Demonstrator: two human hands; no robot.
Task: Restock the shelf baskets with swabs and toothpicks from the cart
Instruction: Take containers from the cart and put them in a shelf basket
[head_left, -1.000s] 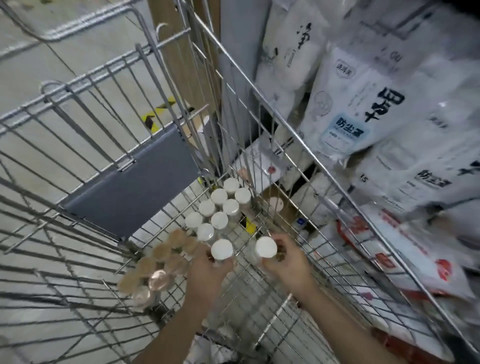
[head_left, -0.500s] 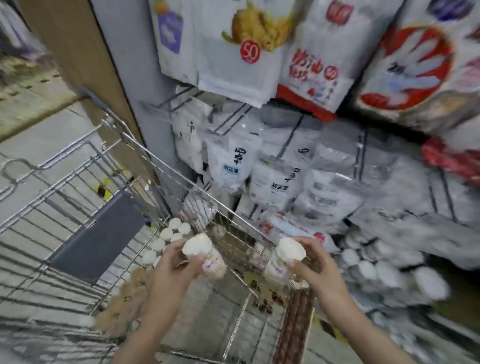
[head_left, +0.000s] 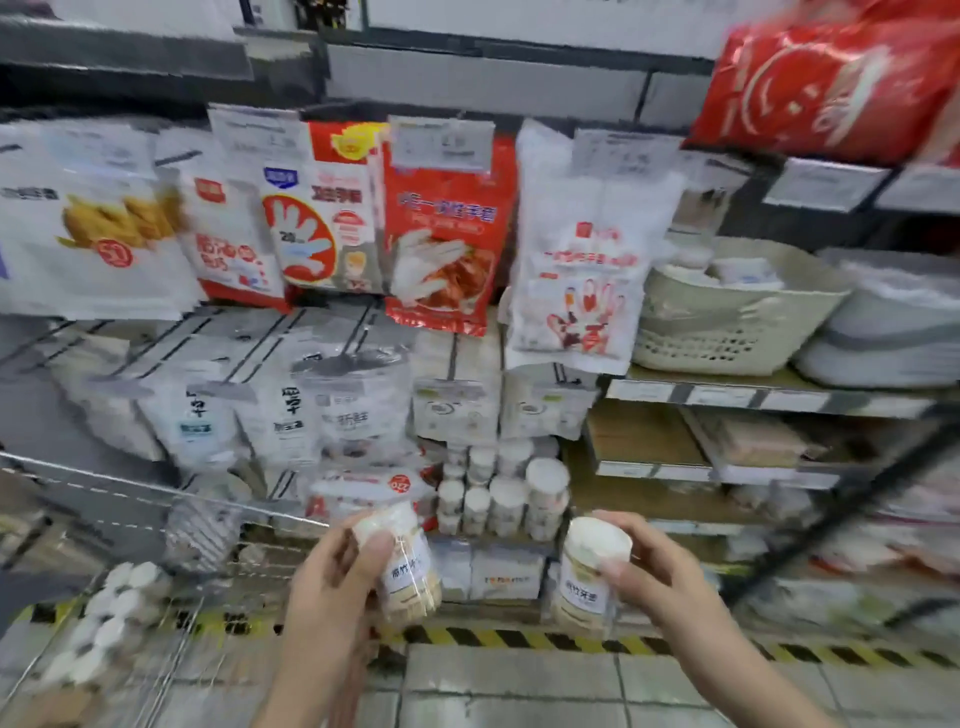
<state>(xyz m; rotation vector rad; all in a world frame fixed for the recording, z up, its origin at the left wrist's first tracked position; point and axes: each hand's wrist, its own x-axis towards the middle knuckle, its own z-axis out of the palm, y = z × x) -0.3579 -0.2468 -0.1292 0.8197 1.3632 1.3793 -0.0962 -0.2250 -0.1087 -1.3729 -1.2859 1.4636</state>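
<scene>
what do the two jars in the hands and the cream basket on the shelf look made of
Left jar and right jar: probably clear glossy plastic, since pale sticks show through, with matte white caps. Cream basket: likely moulded matte plastic, going by its perforated walls.

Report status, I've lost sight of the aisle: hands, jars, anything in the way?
Left hand grips one toothpick jar; right hand grips another. Both short of the shelf jars. Nothing between.
</scene>
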